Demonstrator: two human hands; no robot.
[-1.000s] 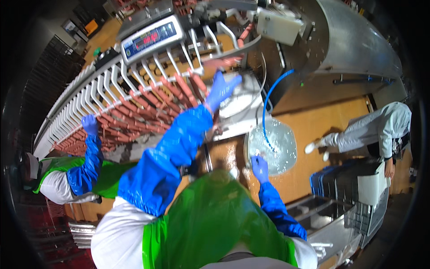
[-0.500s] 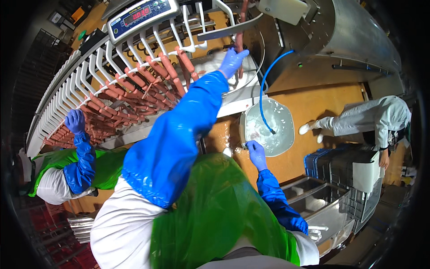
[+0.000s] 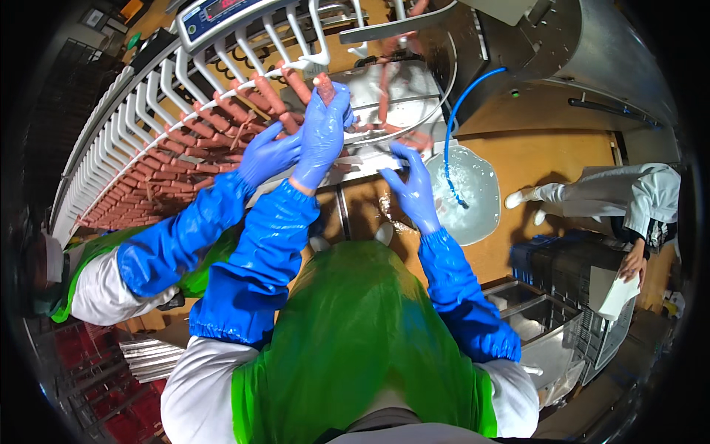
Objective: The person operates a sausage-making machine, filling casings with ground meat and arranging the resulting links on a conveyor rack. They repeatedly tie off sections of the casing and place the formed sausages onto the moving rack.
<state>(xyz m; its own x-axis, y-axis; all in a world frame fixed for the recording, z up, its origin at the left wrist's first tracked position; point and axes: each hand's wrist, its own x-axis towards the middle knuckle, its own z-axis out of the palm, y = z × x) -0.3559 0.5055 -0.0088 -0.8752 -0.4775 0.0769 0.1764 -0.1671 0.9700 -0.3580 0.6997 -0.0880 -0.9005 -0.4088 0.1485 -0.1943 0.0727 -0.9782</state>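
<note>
My left hand [image 3: 323, 140], in a purple glove, is closed around a sausage [image 3: 324, 90] whose pale tip sticks up from the fist, in front of the hook rail. Beyond my right hand [image 3: 416, 189], a strand of linked sausages [image 3: 383, 96] hangs over the metal tray, partly smeared by motion. That right hand has its fingers apart and nothing visible between them; its fingertips are close to the blurred sausages. Rows of linked sausages [image 3: 214, 118] hang on the white hooks [image 3: 174, 81] at the left. A co-worker's gloved hand [image 3: 268, 154] reaches close beside my left wrist.
A grey tub of water [image 3: 477, 196] with a blue hose [image 3: 452, 118] stands right of my right hand. A scale [image 3: 222, 18] sits above the hooks. Metal machinery [image 3: 592, 59] fills the upper right. Another person [image 3: 629, 200] stands beside stacked crates [image 3: 547, 259].
My left hand has drawn down and back from the hanging sausages and now grips one. My right hand has risen from the tub's rim. The co-worker's hand has moved right, toward my wrist.
</note>
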